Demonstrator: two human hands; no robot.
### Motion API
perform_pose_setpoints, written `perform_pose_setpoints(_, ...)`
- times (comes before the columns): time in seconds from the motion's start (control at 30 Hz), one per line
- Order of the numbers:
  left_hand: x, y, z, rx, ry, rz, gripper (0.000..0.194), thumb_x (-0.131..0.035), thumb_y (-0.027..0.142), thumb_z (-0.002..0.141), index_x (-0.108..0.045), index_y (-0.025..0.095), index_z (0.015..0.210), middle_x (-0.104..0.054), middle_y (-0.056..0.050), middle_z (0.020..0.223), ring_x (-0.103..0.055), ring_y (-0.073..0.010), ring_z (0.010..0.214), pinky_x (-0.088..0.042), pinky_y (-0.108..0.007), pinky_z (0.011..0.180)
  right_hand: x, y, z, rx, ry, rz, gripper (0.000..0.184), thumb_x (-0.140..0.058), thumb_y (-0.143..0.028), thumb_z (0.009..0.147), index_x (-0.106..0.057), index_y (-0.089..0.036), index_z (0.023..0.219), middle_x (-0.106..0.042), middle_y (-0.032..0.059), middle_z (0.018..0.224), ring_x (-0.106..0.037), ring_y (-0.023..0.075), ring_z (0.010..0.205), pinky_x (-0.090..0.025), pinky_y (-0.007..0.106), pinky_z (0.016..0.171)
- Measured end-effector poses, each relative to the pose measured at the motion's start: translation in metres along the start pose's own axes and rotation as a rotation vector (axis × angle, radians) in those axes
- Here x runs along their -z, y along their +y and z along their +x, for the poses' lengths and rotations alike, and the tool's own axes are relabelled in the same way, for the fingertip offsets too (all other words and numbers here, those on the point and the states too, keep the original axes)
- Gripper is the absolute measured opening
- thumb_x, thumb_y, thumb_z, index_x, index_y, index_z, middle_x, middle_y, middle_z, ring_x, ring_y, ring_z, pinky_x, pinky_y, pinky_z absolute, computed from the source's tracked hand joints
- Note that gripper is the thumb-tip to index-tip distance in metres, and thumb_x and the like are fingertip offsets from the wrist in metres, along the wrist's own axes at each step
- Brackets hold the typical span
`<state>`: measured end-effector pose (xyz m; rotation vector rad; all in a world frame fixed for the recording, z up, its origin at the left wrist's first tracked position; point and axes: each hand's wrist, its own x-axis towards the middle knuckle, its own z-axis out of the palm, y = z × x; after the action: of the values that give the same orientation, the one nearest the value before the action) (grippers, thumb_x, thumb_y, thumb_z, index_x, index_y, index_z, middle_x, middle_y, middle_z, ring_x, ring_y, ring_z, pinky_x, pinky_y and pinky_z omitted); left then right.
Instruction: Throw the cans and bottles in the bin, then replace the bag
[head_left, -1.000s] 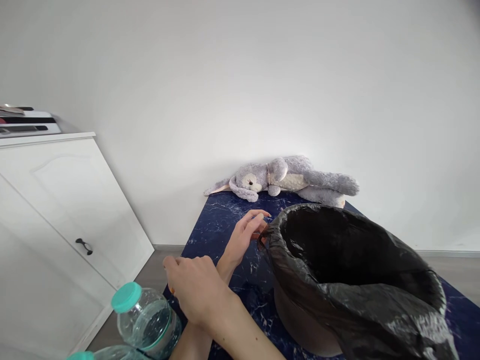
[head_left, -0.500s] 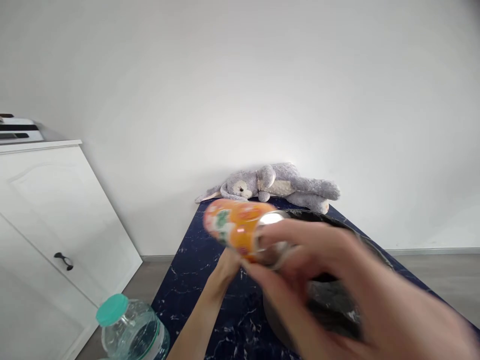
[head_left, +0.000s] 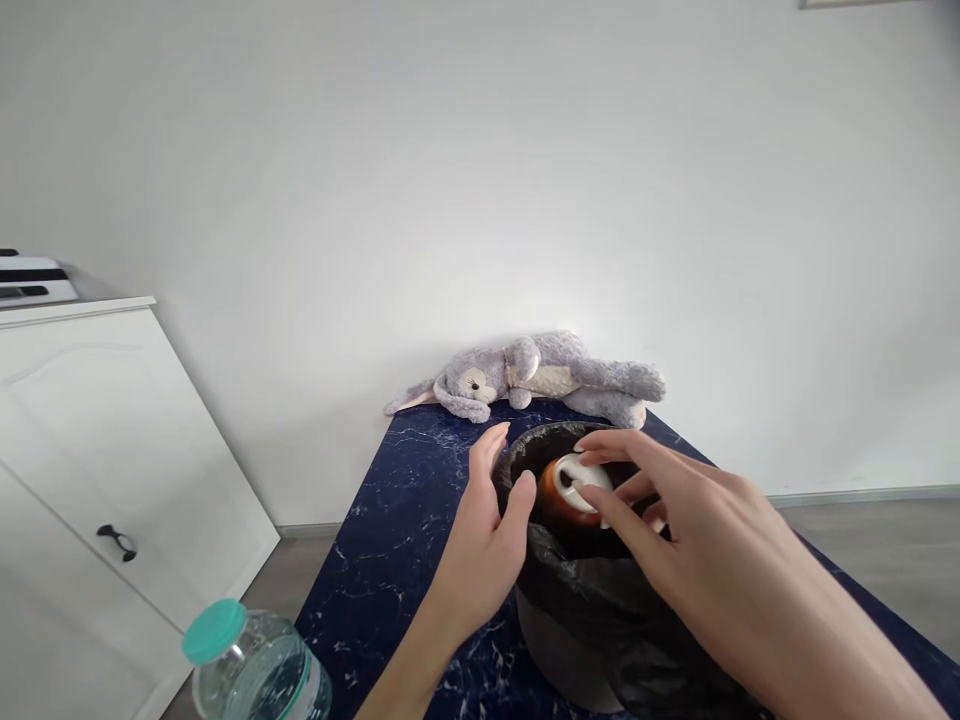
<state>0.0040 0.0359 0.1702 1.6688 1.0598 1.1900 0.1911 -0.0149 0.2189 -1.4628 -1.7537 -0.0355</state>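
A bin lined with a black bag (head_left: 600, 610) stands on the dark blue marbled table (head_left: 397, 510). My left hand (head_left: 480, 545) grips the bag's near-left rim, thumb over the edge and fingers outside. My right hand (head_left: 690, 530) hovers over the opening with its fingers spread. An orange drink can (head_left: 570, 485) with a silver end lies in the bin's mouth, right at my right fingertips. I cannot tell whether the fingers still touch it.
A grey plush rabbit (head_left: 525, 372) lies at the table's far edge against the white wall. A clear water bottle with a teal cap (head_left: 251, 670) stands at the near left. A white cabinet (head_left: 90, 450) stands to the left of the table.
My right hand lifted the orange can from the near left, carried it across over the bin, and its fingers have spread with the can now down in the opening. My left hand stayed on the bag's rim.
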Motion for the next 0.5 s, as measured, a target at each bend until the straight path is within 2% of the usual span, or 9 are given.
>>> perform_pose_setpoints(0.07, -0.001, 0.002, -0.002, 0.023, -0.021, 0.027, 0.059, -0.045, 0.046, 0.112, -0.027, 0.035, 0.166, -0.022, -0.003, 0.179, -0.018, -0.0263, 0.166, -0.019, -0.048, 0.136, -0.003, -0.003, 0.002, 0.010, -0.017, 0.060, 0.020, -0.056, -0.041, 0.104, -0.068, -0.036, 0.119, -0.081, 0.0000, 0.100, -0.078, 0.0209, 0.078, -0.059, 0.030, 0.062)
perform_pose_setpoints(0.2, -0.001, 0.007, -0.003, 0.044, -0.048, 0.034, 0.056, -0.040, 0.043, 0.113, -0.026, 0.036, 0.166, -0.024, -0.001, 0.178, -0.018, -0.0249, 0.166, -0.017, -0.049, 0.137, 0.006, -0.014, 0.001, 0.047, 0.038, 0.184, 0.019, -0.057, -0.042, 0.105, -0.072, -0.033, 0.113, -0.078, -0.0001, 0.085, -0.074, 0.0172, 0.065, -0.050, 0.024, 0.049)
perform_pose_setpoints(0.27, -0.001, 0.006, -0.003, 0.060, -0.055, 0.016, 0.055, -0.039, 0.044, 0.113, -0.026, 0.036, 0.166, -0.026, -0.002, 0.177, -0.020, -0.0268, 0.166, -0.019, -0.051, 0.136, 0.010, -0.022, 0.000, 0.074, 0.029, 0.234, 0.018, -0.058, -0.040, 0.105, -0.073, -0.032, 0.112, -0.076, -0.0002, 0.082, -0.072, 0.0158, 0.063, -0.049, 0.022, 0.046)
perform_pose_setpoints(0.33, -0.003, 0.002, -0.002, 0.050, -0.059, -0.008, 0.057, -0.042, 0.044, 0.111, -0.028, 0.033, 0.165, -0.026, -0.005, 0.178, -0.021, -0.0305, 0.165, -0.021, -0.053, 0.135, 0.008, -0.032, -0.002, 0.116, -0.014, 0.287, 0.017, -0.058, -0.036, 0.105, -0.073, -0.032, 0.112, -0.077, -0.0002, 0.086, -0.072, 0.0148, 0.064, -0.052, 0.021, 0.050)
perform_pose_setpoints(0.43, -0.010, -0.008, 0.001, -0.018, -0.031, -0.086, 0.061, -0.050, 0.039, 0.107, -0.029, 0.029, 0.163, -0.030, -0.008, 0.176, -0.027, -0.0334, 0.163, -0.026, -0.052, 0.134, -0.008, -0.052, -0.008, 0.226, -0.088, 0.368, 0.018, -0.055, -0.029, 0.106, -0.072, -0.031, 0.109, -0.077, 0.0002, 0.093, -0.071, 0.0145, 0.067, -0.056, 0.024, 0.057)
perform_pose_setpoints(0.5, -0.015, -0.014, 0.003, -0.057, 0.015, -0.110, 0.058, -0.049, 0.029, 0.104, -0.031, 0.026, 0.159, -0.040, -0.009, 0.171, -0.034, -0.0305, 0.160, -0.029, -0.050, 0.133, -0.026, -0.068, -0.013, 0.301, -0.095, 0.404, 0.019, -0.053, -0.026, 0.105, -0.072, -0.030, 0.105, -0.076, -0.0001, 0.089, -0.069, 0.0149, 0.065, -0.054, 0.025, 0.057)
